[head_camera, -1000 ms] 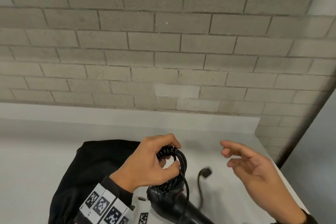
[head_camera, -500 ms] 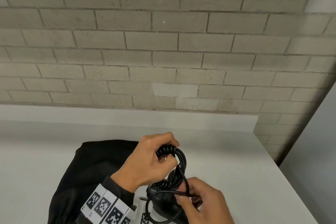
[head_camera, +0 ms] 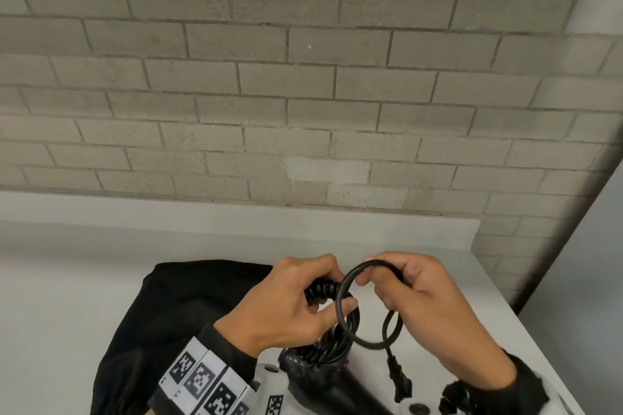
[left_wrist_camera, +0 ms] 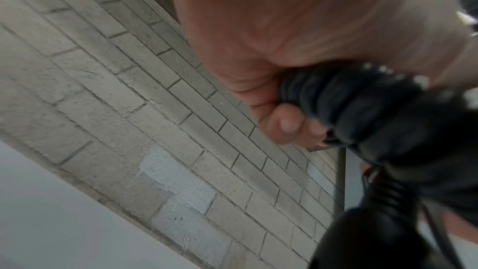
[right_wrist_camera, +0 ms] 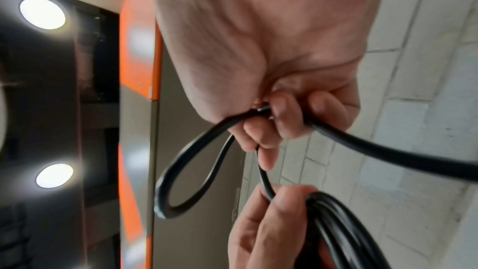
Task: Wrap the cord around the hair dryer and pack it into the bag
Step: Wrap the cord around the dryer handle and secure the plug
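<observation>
A pale surface (head_camera: 84, 280) runs out to a brick wall (head_camera: 303, 94) at the far side, and on it, to the near left, lies the black bag (head_camera: 188, 307), slack and flat with no opening visibly held ready. Just right of the bag the hair dryer (head_camera: 323, 381) shows at the near edge of the head view, its glossy black body rising toward the hands, with a bundle of already wound cord around its upper part. The left hand (head_camera: 290, 307) is curled tight round that bundle, thumb pressing the coils, and the wrist view confirms the clamp on the black windings. The right hand (head_camera: 428, 310) sits just right of it, fingers pinched on the cord (head_camera: 350, 313), carrying one open loop toward the bundle. Below that loop the short tail ends in the plug (head_camera: 399, 384), dangling near the surface. The wrapping looks nearly finished and the packing not begun. The risk, as I judge it, lies in the springy cord: if the left thumb eases while the loop goes over, the windings could slacken and spill off the dryer. The free plug could also swing and catch on the bag's edge, since nothing secures it yet.
</observation>
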`<move>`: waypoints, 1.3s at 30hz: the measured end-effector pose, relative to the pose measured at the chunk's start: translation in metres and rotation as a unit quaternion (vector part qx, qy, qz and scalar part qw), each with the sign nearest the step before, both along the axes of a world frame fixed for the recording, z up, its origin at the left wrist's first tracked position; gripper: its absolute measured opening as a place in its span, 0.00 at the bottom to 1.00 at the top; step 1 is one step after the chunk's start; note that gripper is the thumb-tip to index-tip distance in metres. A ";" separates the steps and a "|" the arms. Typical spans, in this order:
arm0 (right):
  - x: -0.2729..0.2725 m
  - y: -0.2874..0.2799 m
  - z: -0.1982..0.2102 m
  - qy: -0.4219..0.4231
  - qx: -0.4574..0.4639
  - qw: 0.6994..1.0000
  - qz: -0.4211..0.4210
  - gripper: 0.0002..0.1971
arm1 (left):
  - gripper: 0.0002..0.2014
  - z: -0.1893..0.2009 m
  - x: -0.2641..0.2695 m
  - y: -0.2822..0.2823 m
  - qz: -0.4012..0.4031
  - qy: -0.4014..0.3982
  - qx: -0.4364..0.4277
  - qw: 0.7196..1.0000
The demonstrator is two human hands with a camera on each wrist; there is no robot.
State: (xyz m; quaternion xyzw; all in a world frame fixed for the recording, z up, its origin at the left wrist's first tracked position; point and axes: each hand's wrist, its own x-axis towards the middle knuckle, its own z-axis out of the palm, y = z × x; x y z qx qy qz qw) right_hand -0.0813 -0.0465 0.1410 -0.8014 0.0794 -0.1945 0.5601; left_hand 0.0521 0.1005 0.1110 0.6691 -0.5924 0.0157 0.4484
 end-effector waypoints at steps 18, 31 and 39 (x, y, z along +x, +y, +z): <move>0.003 -0.040 -0.076 -0.017 0.406 0.903 -0.139 0.32 | 0.12 -0.017 0.010 0.002 0.007 0.219 -0.046 0.975; 0.010 -0.027 -0.074 -0.079 0.601 0.788 -0.110 0.16 | 0.10 -0.011 0.006 0.001 0.081 0.163 -0.037 0.983; 0.013 -0.033 -0.086 -0.012 0.680 0.733 -0.006 0.33 | 0.13 -0.013 0.004 -0.001 0.132 0.122 -0.026 0.983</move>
